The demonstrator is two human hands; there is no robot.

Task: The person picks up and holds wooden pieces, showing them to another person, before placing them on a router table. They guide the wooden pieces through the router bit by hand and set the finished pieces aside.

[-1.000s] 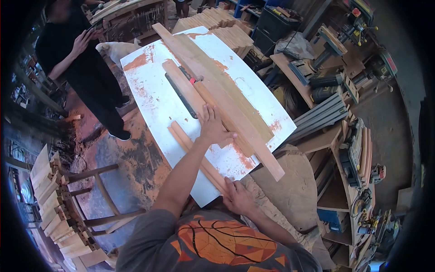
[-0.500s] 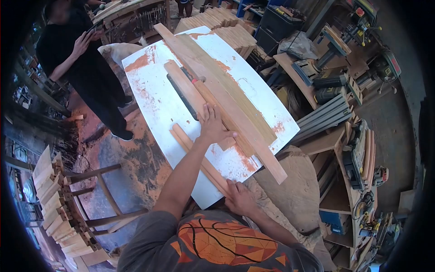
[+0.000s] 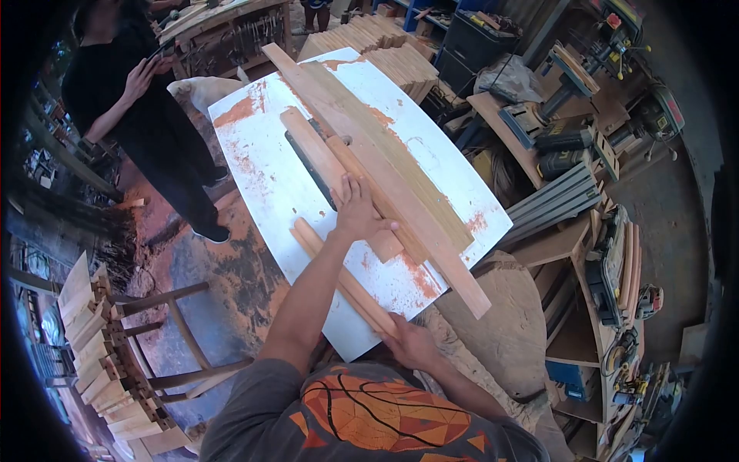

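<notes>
On the white board (image 3: 431, 165), my left hand (image 3: 356, 214) lies with fingers spread over a short flat wooden piece (image 3: 312, 142). Its thumb reaches across to a narrow wooden strip (image 3: 377, 187) alongside. A dark straight tool (image 3: 302, 159), partly covered, shows beside the short piece. My right hand (image 3: 412, 343) is closed around the near end of slim wooden strips (image 3: 339, 273) at the board's front corner. Just right of my left hand, a long pale plank (image 3: 369, 158) runs diagonally over a darker, browner board (image 3: 416, 173).
Sawdust is scattered over the white board. A person in dark clothes (image 3: 127, 92) stands at the left holding a phone-like object. Stacked wood pieces (image 3: 100, 346) stand lower left, and more lie behind the board (image 3: 392, 58). Machines and shelves (image 3: 573, 323) line the right side.
The narrow strip beside my left hand has shifted slightly away from me and now hides a red spot. My right hand has changed its grip a little on the slim strips.
</notes>
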